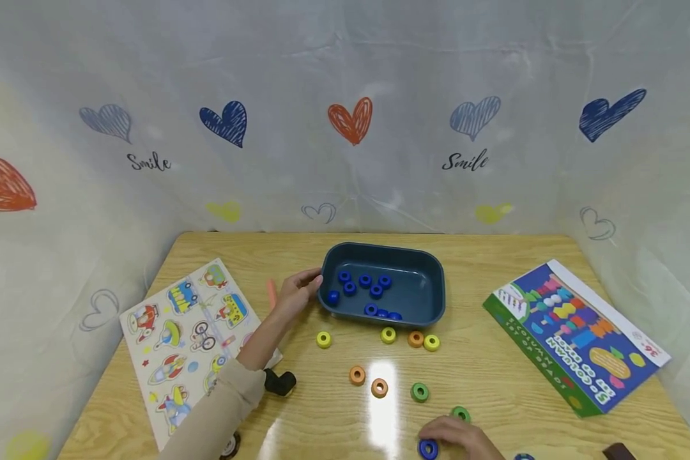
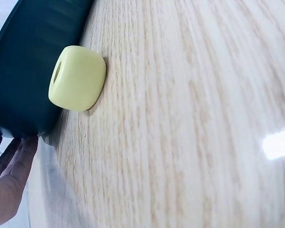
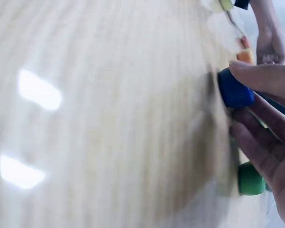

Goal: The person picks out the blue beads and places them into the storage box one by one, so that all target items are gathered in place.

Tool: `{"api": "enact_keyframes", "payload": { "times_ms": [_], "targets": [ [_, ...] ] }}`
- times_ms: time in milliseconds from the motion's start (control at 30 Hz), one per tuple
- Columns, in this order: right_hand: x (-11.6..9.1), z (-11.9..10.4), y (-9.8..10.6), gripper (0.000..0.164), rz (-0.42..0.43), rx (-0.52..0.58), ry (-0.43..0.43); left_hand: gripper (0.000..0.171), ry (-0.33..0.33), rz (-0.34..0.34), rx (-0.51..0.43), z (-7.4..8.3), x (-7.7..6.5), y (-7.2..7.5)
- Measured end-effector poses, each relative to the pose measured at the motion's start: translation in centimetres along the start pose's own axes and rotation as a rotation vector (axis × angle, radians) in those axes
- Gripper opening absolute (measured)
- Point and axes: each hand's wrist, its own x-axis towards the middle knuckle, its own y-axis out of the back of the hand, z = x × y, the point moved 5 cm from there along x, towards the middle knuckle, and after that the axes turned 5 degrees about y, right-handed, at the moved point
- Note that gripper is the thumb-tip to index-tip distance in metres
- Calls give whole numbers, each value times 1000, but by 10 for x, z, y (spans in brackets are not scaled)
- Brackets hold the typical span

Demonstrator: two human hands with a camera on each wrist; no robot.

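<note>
In the head view a dark blue-green tray holds several blue beads. My left hand is at its left end, fingertips touching the rim. The left wrist view shows that hand's straight fingers against the tray's outer wall. At the table's near side my right hand pinches a blue bead. The right wrist view shows the thumb on this bead, fingers beneath. Just beyond the right hand lies a green bead.
Yellow beads, orange beads and another green bead lie before the tray. A picture puzzle board and a black object are left. A bead-toy box lies right. A patterned curtain hangs behind.
</note>
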Motion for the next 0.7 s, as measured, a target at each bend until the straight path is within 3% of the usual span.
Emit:
{"api": "enact_keyframes", "payload": {
  "times_ms": [333, 433, 600, 700],
  "targets": [
    [-9, 3, -4, 34, 51, -12, 37, 33, 10, -8, 1, 1, -2, -1],
    [-7, 2, -2, 31, 53, 30, -7, 33, 16, -1, 15, 1, -3, -1],
    [2, -2, 9, 27, 88, 151, -150, 32, 13, -1, 28, 2, -2, -1],
    [15, -6, 19, 29, 140, 145, -157, 33, 6, 3, 25, 1, -2, 0]
  ]
}}
